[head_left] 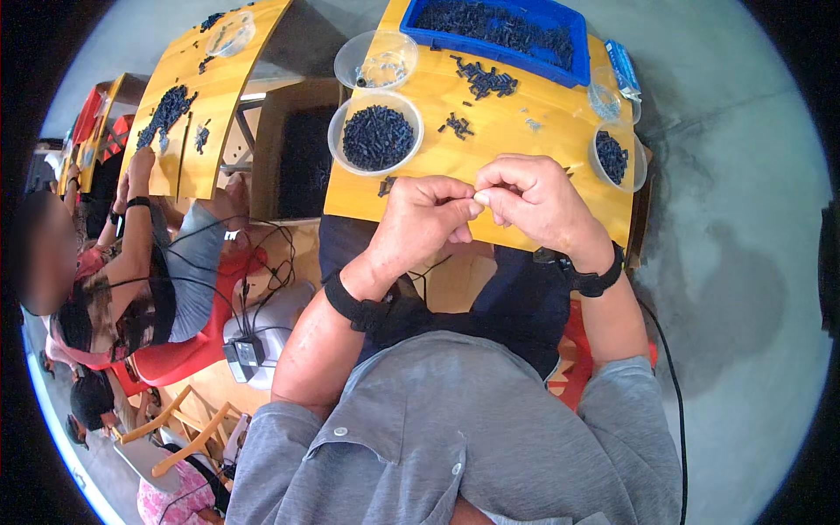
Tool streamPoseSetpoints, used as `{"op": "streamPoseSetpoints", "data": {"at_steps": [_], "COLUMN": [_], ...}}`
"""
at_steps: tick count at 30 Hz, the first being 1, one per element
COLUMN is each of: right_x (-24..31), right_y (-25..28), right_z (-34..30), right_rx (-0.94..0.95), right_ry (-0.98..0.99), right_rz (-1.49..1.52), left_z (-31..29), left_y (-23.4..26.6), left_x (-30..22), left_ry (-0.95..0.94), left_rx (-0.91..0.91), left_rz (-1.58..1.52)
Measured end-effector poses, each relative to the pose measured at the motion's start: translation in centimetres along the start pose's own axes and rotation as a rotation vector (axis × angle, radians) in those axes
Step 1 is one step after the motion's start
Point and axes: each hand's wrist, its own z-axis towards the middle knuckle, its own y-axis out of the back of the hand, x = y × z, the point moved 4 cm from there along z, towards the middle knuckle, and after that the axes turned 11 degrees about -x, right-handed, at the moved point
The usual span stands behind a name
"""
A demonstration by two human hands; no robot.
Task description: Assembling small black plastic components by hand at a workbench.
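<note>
My left hand (427, 210) and my right hand (527, 199) meet above the near edge of the yellow table (542, 131). Thumb and forefinger of each are pinched, tip against tip. Whatever sits between them is too small or too hidden to name. Just beyond my left hand stands a clear round tub (335, 140) full of small black tube-like parts (378, 137). Near my right hand, at the table's right side, is another clear tub (637, 175) with similar black parts (611, 157). Loose black pieces (457, 127) lie on the table ahead of my hands.
A blue tray (580, 52) of black parts fills the far side. Clear tubs (376, 59) with small pieces and a blue-white box (622, 70) stand nearby. At left, a cardboard box (271, 157) lies beside another table (210, 96), where a person (131, 236) works.
</note>
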Motion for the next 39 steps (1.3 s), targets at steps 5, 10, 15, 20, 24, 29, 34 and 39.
{"op": "streamPoseSetpoints", "data": {"at_steps": [5,10,15,20,24,29,34,39], "right_x": [-0.1,-0.4,-0.9,-0.5,-0.6,-1.0,-1.9,-5.6], "right_y": [-0.2,-0.2,-0.1,0.1,0.0,-0.4,-0.5,0.4], "right_z": [-0.5,-1.1,-1.1,-0.8,-0.4,-0.4,-0.3,2.3], "right_rx": [-0.086,-0.246,-0.252,-0.197,-0.162,-0.156,-0.104,-0.024], "right_ry": [0.186,0.104,0.058,0.154,0.253,0.321,0.332,-0.129], "right_rz": [-0.014,0.172,0.233,0.093,-0.003,-0.062,-0.08,0.161], "left_z": [0.2,0.5,0.5,0.4,0.8,1.2,1.4,2.1], "left_y": [-0.2,-0.3,-0.2,-0.1,0.1,0.4,0.4,-0.1], "left_x": [-0.5,-0.8,-0.7,-0.9,-0.1,0.2,1.2,2.6], "left_ry": [0.045,0.024,0.024,0.036,0.073,0.123,0.166,0.169], "left_rx": [-0.007,-0.007,0.011,0.02,0.025,0.039,0.067,0.042], "left_rz": [-0.038,-0.159,-0.17,-0.123,-0.15,-0.202,-0.201,-0.228]}}
